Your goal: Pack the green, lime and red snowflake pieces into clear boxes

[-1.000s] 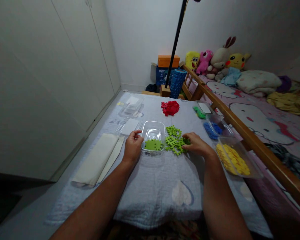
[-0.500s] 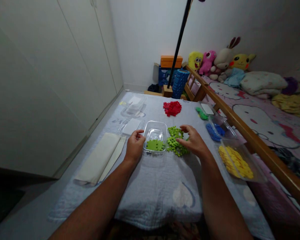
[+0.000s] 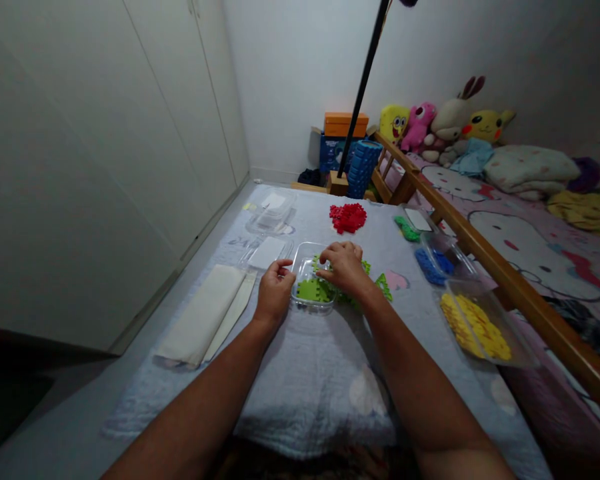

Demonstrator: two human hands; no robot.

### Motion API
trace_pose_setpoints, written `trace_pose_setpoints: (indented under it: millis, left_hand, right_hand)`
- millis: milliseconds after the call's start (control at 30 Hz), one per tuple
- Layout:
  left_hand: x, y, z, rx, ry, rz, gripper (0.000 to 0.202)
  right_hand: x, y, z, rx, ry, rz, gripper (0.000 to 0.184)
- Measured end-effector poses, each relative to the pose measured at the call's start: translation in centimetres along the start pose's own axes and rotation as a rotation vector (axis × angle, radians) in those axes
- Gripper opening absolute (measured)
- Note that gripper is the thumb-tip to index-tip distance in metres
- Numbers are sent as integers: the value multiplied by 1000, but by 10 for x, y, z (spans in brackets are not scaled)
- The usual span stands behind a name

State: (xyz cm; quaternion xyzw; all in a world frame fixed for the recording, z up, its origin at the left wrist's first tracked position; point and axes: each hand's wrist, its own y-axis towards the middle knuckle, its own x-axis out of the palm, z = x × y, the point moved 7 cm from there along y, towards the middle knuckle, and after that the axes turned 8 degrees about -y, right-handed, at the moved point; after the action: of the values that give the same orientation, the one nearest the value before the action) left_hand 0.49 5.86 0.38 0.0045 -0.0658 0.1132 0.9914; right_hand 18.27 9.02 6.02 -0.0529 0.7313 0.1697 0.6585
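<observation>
A clear plastic container point(image 3: 300, 253) stands in the middle of the table, with flat light-green interlocking building pieces point(image 3: 310, 291) lying in its near part. My left hand point(image 3: 275, 291) grips the container's left side between thumb and fingers. Over the right side of the container is my right hand point(image 3: 347, 268), its fingers curled round a light-green building piece point(image 3: 316, 263). More light-green pieces lie on the cloth beneath and behind that hand, mostly hidden. One triangular light-green piece point(image 3: 383, 286) shows to its right.
Red pieces point(image 3: 348, 218) are heaped farther back. Along the right edge stand containers with green point(image 3: 407, 229), blue point(image 3: 433, 265) and yellow pieces point(image 3: 475, 327). At left lie clear lids or boxes point(image 3: 267, 253) and a folded cream cloth point(image 3: 203, 313). A wooden bed rail point(image 3: 460, 213) borders the right.
My right hand has moved left from the light-green pile to above the container, with a light-green piece in its fingers. My left hand stays on the container's side.
</observation>
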Motion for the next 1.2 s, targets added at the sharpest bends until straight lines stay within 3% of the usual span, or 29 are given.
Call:
trace_pose_setpoints:
  millis: [300, 533, 733, 967, 1200]
  left_hand:
    - [0, 0, -1, -6, 8, -6, 37]
    - [-1, 0, 0, 16, 31, 2, 37]
    - [-1, 0, 0, 20, 42, 1, 37]
    - [-2, 1, -5, 25, 47, -6, 37]
    - [-1, 1, -4, 27, 42, -15, 38]
  right_hand:
    - [-1, -4, 15, 35, 72, 44, 19]
    - [-15, -17, 78, 201, 79, 108, 19]
    - [3, -36, 122, 381, -34, 0, 21]
    - [19, -41, 117, 400, -51, -111, 38]
    - [19, -43, 116, 399, -36, -126, 38]
